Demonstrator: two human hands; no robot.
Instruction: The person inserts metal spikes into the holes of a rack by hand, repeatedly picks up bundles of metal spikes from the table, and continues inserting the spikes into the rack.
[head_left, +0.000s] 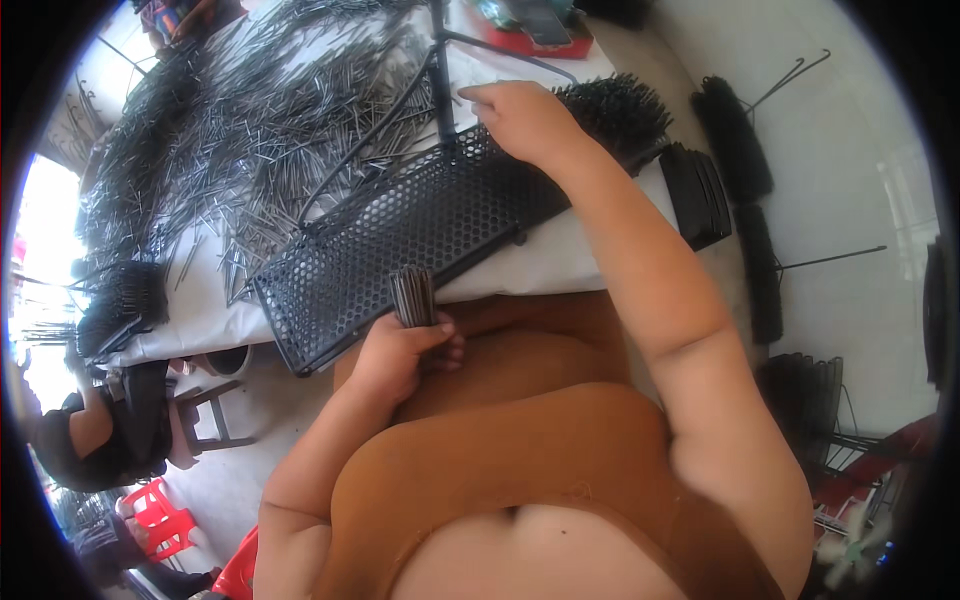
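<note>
Low in front of my body, my left hand (pixel 405 352) is closed round an upright bundle of thin dark metal rods (pixel 412 290), its tips level with the table's near edge. My right hand (pixel 522 118) is stretched over the far right part of a black perforated metal rack (pixel 390 225), beside its upright black post (pixel 441 90). The fingers there are drawn together; whatever they pinch is too small to make out. Tilted across the table's near edge, the rack has a honeycomb mesh face and bent black bars rising behind it.
Loose metal rods (pixel 290 140) spread over the white-covered table (pixel 520 280). A dense black cluster (pixel 625 110) stands right of the rack. Black stacked panels (pixel 700 195) lie at the table's right edge. Another person (pixel 100 430) sits at left, near red plastic chairs (pixel 160 520).
</note>
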